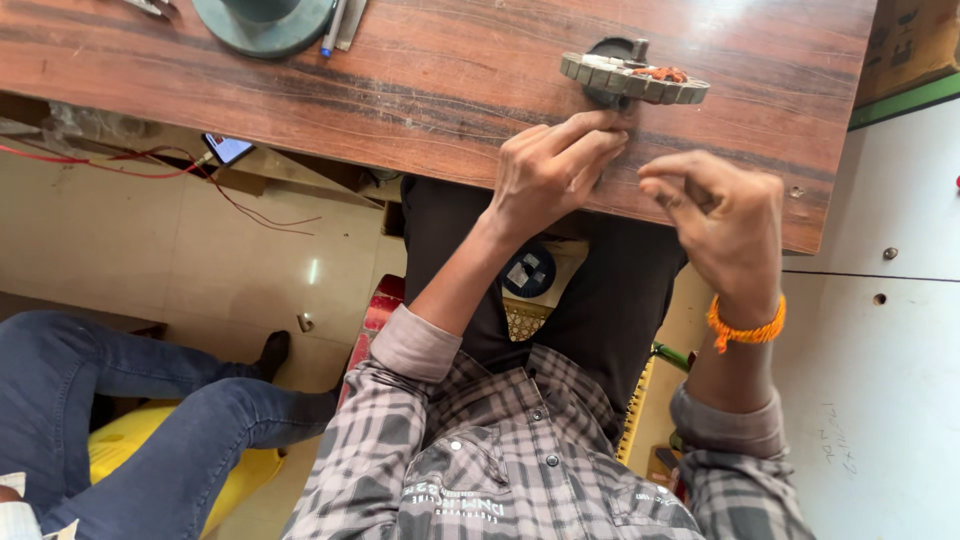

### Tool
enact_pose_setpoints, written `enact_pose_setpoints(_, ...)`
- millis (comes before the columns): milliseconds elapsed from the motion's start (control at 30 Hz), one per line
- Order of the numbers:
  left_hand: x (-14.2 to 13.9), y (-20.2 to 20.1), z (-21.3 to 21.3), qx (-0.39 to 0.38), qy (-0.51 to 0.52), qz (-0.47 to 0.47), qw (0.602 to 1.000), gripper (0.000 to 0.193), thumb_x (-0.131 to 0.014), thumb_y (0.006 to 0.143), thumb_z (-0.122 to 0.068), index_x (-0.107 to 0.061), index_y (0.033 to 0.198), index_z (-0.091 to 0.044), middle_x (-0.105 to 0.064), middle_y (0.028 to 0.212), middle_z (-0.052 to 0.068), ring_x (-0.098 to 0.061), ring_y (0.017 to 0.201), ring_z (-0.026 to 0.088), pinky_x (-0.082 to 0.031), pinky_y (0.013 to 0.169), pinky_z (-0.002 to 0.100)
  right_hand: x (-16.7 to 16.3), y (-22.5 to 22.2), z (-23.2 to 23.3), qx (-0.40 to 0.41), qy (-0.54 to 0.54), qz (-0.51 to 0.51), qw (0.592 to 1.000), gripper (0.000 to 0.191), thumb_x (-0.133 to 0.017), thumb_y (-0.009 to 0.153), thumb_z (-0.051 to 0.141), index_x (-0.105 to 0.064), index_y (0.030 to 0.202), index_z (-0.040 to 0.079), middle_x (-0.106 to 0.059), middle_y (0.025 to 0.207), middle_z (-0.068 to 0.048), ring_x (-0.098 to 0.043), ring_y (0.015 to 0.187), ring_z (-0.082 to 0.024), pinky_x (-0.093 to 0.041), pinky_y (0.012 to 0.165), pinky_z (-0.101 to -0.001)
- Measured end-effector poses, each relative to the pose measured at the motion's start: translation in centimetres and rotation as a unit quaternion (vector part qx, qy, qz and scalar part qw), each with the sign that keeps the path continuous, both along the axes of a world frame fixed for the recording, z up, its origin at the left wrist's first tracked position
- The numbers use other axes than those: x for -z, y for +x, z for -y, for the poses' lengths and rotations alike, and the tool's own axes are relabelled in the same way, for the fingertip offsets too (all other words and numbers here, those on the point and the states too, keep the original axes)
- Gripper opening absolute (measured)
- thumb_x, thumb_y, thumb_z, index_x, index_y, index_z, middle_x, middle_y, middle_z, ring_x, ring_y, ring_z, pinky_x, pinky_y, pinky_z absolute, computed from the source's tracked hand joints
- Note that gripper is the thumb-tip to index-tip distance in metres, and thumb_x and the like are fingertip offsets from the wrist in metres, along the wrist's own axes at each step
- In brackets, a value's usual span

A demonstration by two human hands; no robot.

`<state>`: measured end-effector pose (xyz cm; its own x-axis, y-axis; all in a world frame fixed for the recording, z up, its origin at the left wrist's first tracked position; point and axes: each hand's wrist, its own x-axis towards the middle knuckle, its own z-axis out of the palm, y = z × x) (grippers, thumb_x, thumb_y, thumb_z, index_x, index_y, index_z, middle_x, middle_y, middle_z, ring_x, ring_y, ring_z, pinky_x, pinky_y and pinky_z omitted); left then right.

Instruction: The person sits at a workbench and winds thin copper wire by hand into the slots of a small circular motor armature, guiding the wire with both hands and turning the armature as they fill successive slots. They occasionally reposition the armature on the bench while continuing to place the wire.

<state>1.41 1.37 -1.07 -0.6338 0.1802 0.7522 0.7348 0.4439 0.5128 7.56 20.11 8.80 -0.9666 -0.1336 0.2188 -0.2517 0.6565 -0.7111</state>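
Near the frame's upper right, a round slotted stator [634, 78] with copper winding lies flat at the desk [420, 80] edge, within easy reach. The left hand [545, 170] just below it has curled fingers pinched narrow; the right hand [725, 220] is likewise pinched, perhaps on fine wire, too thin to tell.

The wooden table [420, 80] lies bare across its middle, open for a hand to pass. The toothed stator ring [635, 78] blocks the right near edge; a round grey base [265, 22] and pen [334, 25] crowd the far left.
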Motion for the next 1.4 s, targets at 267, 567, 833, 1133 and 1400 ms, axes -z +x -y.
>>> enact_pose_setpoints(267,0.3,0.2,-2.1,0.056,0.244,0.313,0.916,0.008,-0.077,0.092,-0.01,-0.078,0.099,-0.007,-0.077,0.084,0.0,-0.057,0.058,0.006,-0.041,0.053,0.023,-2.0,-5.5,1.3,-0.006,0.046,-0.093,0.995,0.007,-0.08,0.103,0.002,-0.074,0.1,-0.003,-0.064,0.071,-0.006,-0.047,0.058,-0.007,-0.032,0.054,-0.0273)
enact_pose_setpoints(567,1.1,0.3,-3.0,0.141,0.433,0.343,0.821,0.011,-0.073,0.1,-0.011,-0.074,0.104,-0.002,-0.074,0.097,0.0,-0.068,0.088,0.004,-0.056,0.08,0.021,-2.4,-8.6,1.3,-0.049,0.029,-0.083,0.995,0.009,-0.076,0.11,0.0,-0.072,0.105,-0.006,-0.064,0.078,-0.007,-0.056,0.069,-0.007,-0.04,0.061,-0.0254)
enact_pose_setpoints(833,0.3,-0.6,-5.5,0.058,0.453,0.374,0.807,0.014,-0.072,0.098,-0.011,-0.073,0.107,0.001,-0.077,0.097,0.003,-0.07,0.087,0.005,-0.056,0.08,0.021,-1.2,-11.4,-0.8,-0.005,-0.004,-0.022,1.0,0.014,-0.077,0.11,0.002,-0.068,0.1,-0.003,-0.053,0.074,0.001,-0.044,0.063,-0.006,-0.032,0.057,-0.0248)
enact_pose_setpoints(1133,-1.2,1.4,-5.4,-0.06,0.342,0.239,0.907,0.011,-0.073,0.102,-0.013,-0.071,0.112,-0.009,-0.071,0.101,0.0,-0.059,0.079,0.006,-0.047,0.065,0.021,1.2,-11.9,-2.6,0.035,0.016,-0.033,0.999,0.017,-0.081,0.105,0.004,-0.067,0.096,-0.002,-0.045,0.068,-0.001,-0.038,0.06,-0.008,-0.027,0.056,-0.0284)
enact_pose_setpoints(1400,-2.8,-5.9,-0.1,0.085,-0.066,-0.048,0.993,0.046,-0.084,0.093,-0.026,-0.064,0.134,-0.017,-0.063,0.131,-0.003,-0.06,0.121,0.02,-0.047,0.107,0.04,1.1,-10.1,-5.0,0.032,-0.082,-0.047,0.995,0.019,-0.073,0.105,-0.001,-0.058,0.096,-0.007,-0.049,0.08,0.001,-0.04,0.066,-0.006,-0.029,0.061,-0.0247)
